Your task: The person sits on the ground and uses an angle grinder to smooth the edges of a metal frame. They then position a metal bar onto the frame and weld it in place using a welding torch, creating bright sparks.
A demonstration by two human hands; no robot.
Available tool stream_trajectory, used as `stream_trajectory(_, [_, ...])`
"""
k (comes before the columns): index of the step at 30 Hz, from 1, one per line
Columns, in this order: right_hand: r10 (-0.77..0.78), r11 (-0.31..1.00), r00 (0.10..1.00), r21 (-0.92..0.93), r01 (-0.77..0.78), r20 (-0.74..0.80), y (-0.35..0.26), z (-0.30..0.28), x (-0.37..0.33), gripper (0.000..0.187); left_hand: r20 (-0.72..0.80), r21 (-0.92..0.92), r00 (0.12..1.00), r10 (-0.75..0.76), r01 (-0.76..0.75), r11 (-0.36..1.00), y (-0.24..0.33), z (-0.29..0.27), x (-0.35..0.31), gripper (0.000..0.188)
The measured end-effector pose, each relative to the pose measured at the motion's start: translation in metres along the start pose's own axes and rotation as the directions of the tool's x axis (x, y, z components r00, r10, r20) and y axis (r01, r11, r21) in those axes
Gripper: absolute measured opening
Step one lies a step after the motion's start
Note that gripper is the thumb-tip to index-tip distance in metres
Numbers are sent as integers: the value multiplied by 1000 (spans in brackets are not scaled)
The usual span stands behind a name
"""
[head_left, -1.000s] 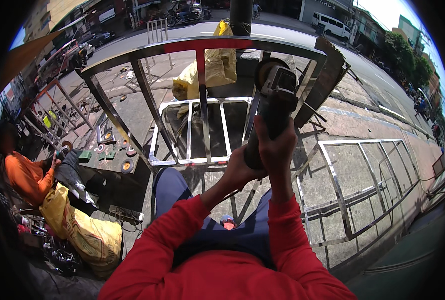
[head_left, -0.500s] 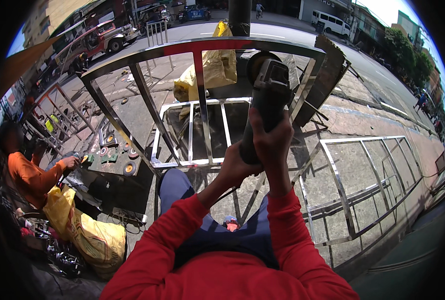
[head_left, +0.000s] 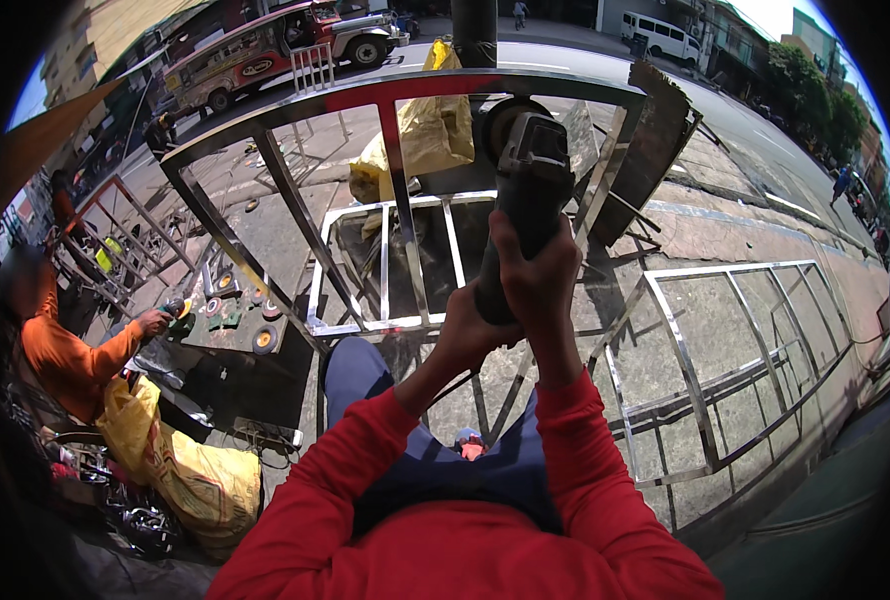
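Both of my hands are wrapped round a black angle grinder (head_left: pixel 531 190), which points away from me. My left hand (head_left: pixel 468 328) closes on the rear of its body, partly hidden behind the tool. Further forward, my right hand (head_left: pixel 539 272) grips the body with the thumb on top. The round disc (head_left: pixel 510 120) at the grinder's head is at the shiny metal frame (head_left: pixel 405 180) standing in front of me, just below its top bar. Whether the disc touches the bar I cannot tell.
A second metal frame (head_left: pixel 700 375) stands at right. Behind the front frame lie a white-looking frame (head_left: pixel 425 322) and a yellow sack (head_left: pixel 435 140). At left, a co-worker in orange (head_left: pixel 80 350) holds a power tool (head_left: pixel 170 310) by a board with discs (head_left: pixel 263 340). A jeepney (head_left: pixel 265 60) is on the road.
The grinder and my hands have shifted slightly left and up along the frame. The co-worker's arm and tool have moved right and up. The jeepney has moved right along the road.
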State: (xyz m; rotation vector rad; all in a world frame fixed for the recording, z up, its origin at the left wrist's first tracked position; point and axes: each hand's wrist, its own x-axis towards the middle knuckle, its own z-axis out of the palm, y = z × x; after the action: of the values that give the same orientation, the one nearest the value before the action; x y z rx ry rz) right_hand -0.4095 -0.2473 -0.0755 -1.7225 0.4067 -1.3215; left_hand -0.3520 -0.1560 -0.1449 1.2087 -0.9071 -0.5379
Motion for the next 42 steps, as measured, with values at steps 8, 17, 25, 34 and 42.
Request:
stream_trajectory(8, [32,999,999,7,-32,7,0,-4,-1,41,36,107,999,-17,13,994,3,0,-1,34])
stream_trajectory(17, [-1,997,1000,73,0,3,5,-6,5,48,1,88,999,-35,35,996,4,3,1,34])
stream_trajectory(25, [10,994,1000,108,-11,10,2,-8,3,45,-3,85,1000,-22,22,996,7,6,0,37])
stream_trajectory(34, [36,995,999,98,-37,8,1,-12,7,45,-14,91,999,-51,52,994,12,12,1,38])
stream_trajectory(42, [22,995,1000,96,-24,19,-1,-12,9,47,-1,44,999,-32,32,999,14,12,1,39])
